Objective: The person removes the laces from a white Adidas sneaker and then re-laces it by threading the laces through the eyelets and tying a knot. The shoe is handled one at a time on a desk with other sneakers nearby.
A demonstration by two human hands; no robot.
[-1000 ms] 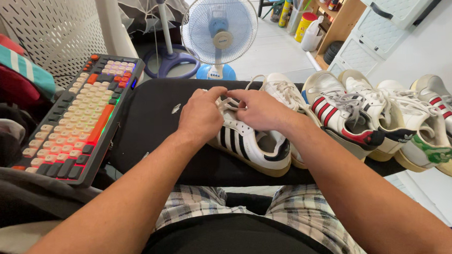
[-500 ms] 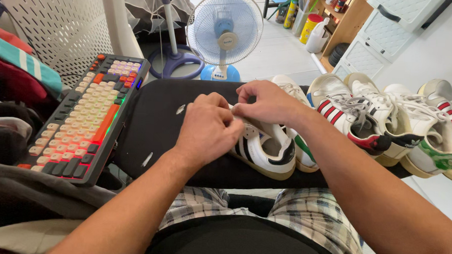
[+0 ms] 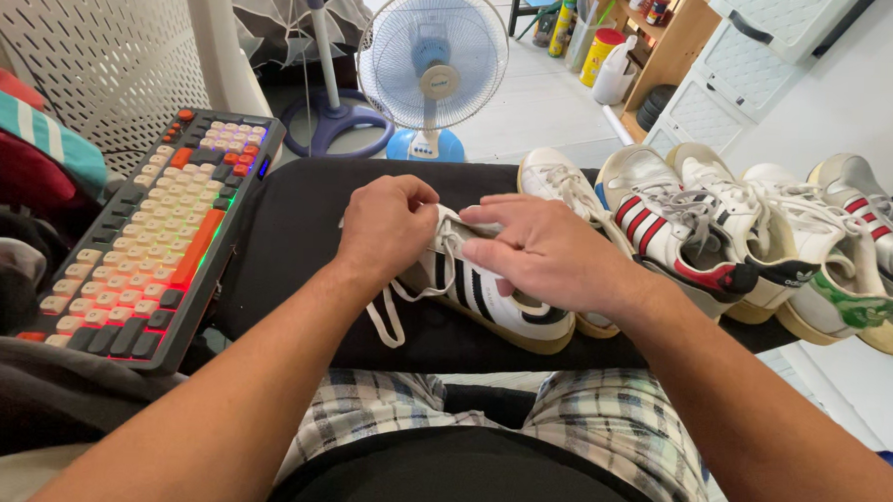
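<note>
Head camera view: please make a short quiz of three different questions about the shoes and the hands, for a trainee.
1. True or false: both hands are on the white sneaker with black stripes.
2. Which thing lies to the left of the black mat? A) a fan B) a keyboard C) a bottle
3. Fill in: a loose white lace hangs down under the ____ hand.

Key:
1. True. The left hand and the right hand both rest on it.
2. B, the keyboard with orange and cream keys.
3. left
</note>
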